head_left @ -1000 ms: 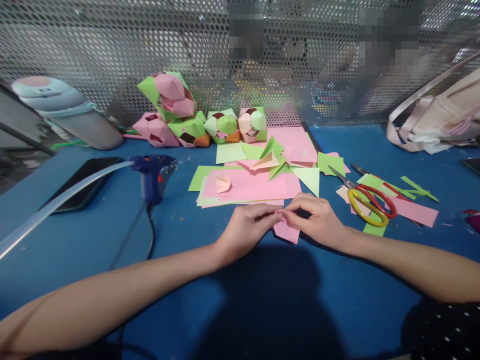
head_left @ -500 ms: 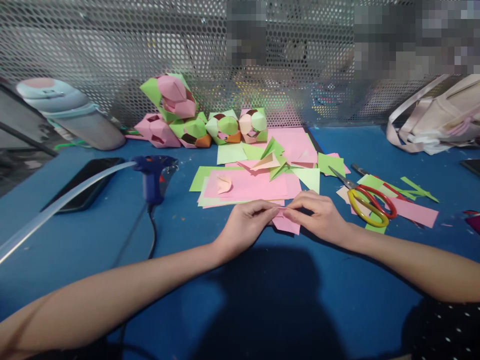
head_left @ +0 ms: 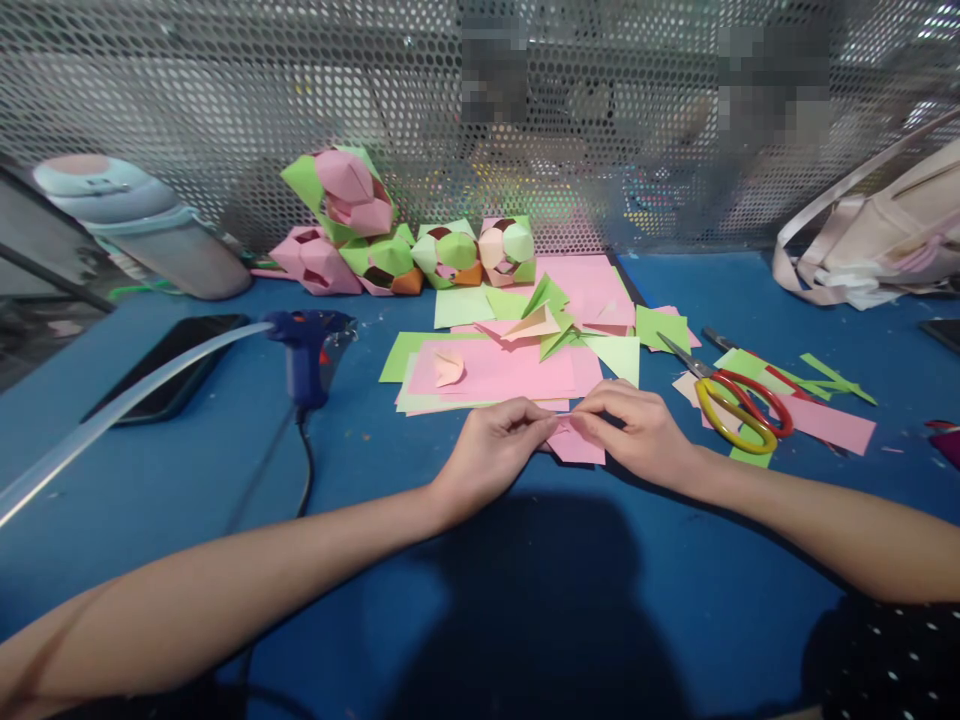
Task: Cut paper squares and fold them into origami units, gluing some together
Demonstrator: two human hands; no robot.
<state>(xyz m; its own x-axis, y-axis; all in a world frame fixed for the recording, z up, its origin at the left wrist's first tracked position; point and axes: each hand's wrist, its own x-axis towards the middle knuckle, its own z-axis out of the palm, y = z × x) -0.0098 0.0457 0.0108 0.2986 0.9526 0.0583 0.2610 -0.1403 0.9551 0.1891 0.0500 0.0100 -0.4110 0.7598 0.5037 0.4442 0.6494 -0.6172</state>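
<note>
Between my hands is a small piece of pink paper [head_left: 579, 444], its lower part angled toward me and its upper edge pinched. My left hand [head_left: 495, 450] grips the paper's left end with thumb and forefinger. At the right end, my right hand [head_left: 637, 428] pinches it the same way, and the fingers hide part of that edge. Just beyond my hands lies a stack of pink and green sheets [head_left: 517, 368], with a small folded peach piece [head_left: 448, 368] on top. Behind that are folded green pieces [head_left: 551, 298].
Scissors with red and yellow handles [head_left: 739, 420] lie at right among paper scraps [head_left: 840, 425]. At left are a blue glue gun [head_left: 304, 365] with its cord, a phone [head_left: 180, 360] and a bottle [head_left: 150, 230]. Several folded paper shapes [head_left: 382, 260] stand against the perforated metal screen [head_left: 240, 120].
The pink paper's lower flap has shifted slightly right and up between my fingers. Both hands keep their pinch in nearly the same place.
</note>
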